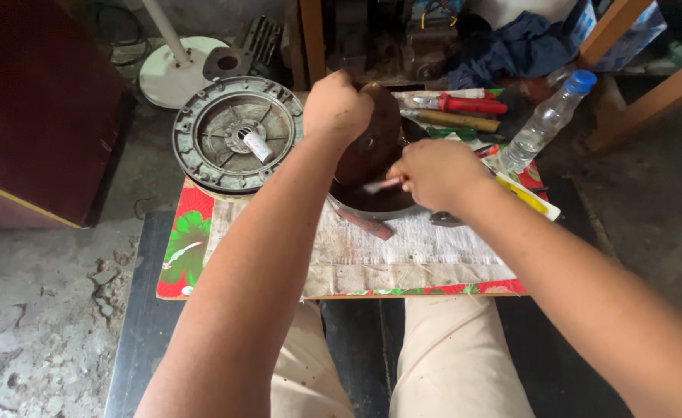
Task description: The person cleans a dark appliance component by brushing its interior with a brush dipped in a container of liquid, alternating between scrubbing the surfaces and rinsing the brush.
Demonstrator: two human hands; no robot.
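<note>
My left hand grips the top edge of a round, dark brown rusty metal part and holds it tilted on edge over a shallow metal bowl. My right hand is closed on a small brush with a pale handle, its tip against the lower face of the brown part. The bowl stands on a dirty white cloth spread over a low board with a red flowered covering.
A round grey metal cover with a small white tube in its hub lies at the left. Behind are red-handled pliers, a screwdriver, a clear plastic bottle with a blue cap, a blue rag and a white fan base. A yellow-handled tool lies right.
</note>
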